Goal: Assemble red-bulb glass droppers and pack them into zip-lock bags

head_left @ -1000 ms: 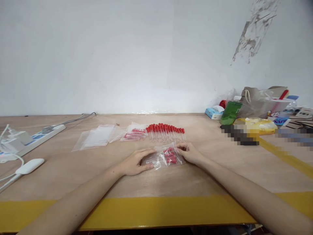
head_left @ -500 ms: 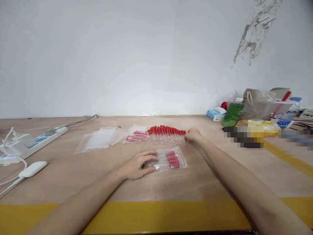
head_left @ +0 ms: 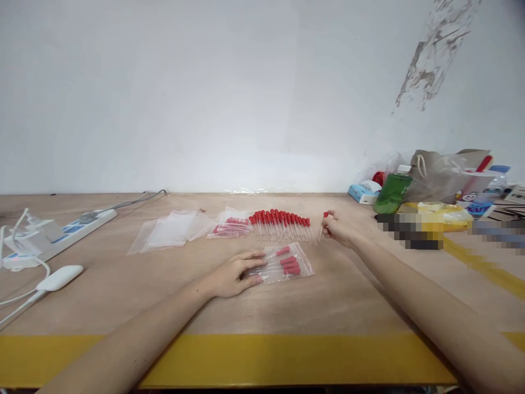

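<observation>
My right hand (head_left: 337, 229) pinches a dropper with a red bulb and a clear thin tube (head_left: 321, 232), held upright just right of the row. That row of red-bulbed droppers (head_left: 281, 221) lies side by side, bulbs toward the wall. Nearer to me a clear plastic bag (head_left: 305, 266) lies flat with several droppers inside, their red bulbs to the right. My left hand (head_left: 233, 275) rests at the bag's left end, fingers and thumb spread apart and touching the plastic. Filled bags (head_left: 229, 229) with red bulbs are stacked left of the row.
Flat clear bags (head_left: 168, 232) lie further left. A white power strip (head_left: 61, 241) with plugs and a white cabled device (head_left: 60, 277) occupy the left side. On the right stand a tissue pack (head_left: 363, 192), a green bottle (head_left: 392, 190) and a yellow packet (head_left: 445, 216).
My right hand let go of the bag, reached to the right end of the row and took a dropper, drawing it slightly right and nearer. The left hand stays on the bag.
</observation>
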### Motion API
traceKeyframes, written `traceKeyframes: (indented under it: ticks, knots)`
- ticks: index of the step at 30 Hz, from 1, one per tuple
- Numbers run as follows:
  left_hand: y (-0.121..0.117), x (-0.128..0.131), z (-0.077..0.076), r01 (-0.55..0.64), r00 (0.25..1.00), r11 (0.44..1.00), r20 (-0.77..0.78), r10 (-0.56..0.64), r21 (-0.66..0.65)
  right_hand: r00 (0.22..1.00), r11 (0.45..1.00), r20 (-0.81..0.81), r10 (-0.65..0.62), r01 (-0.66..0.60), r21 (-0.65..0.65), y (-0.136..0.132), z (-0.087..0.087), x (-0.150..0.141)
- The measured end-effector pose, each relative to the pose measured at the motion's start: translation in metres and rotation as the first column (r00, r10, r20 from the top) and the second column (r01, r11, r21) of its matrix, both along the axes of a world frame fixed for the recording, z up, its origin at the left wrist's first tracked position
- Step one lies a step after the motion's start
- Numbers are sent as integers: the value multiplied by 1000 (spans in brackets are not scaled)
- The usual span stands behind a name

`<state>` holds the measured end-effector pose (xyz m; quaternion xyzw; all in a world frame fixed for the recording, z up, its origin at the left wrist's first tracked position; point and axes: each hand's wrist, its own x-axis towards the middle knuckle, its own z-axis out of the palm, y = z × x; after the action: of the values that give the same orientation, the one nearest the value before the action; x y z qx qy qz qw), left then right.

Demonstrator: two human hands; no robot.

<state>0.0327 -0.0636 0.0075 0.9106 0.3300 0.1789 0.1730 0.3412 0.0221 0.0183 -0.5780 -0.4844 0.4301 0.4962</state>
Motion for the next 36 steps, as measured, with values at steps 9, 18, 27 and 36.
traceKeyframes:
  ticks: [9,18,27,36]
  knots:
    - [0,-1,1,1,1000,1000,14,-1,3,952,971,-291,-99,156,180,-40,-37,-24]
    - [-3,1,4,-9,1000,1000,15,9,12,941,985,-298,160,-133,108,-56,-34,-46]
    - [-3,0,4,-41,999,999,6,41,29,903,921,336,266,-341,188,-52,-37,-34]
    - [-2,-1,3,-36,999,999,28,36,12,884,882,-12,467,-465,77,-58,-28,-42]
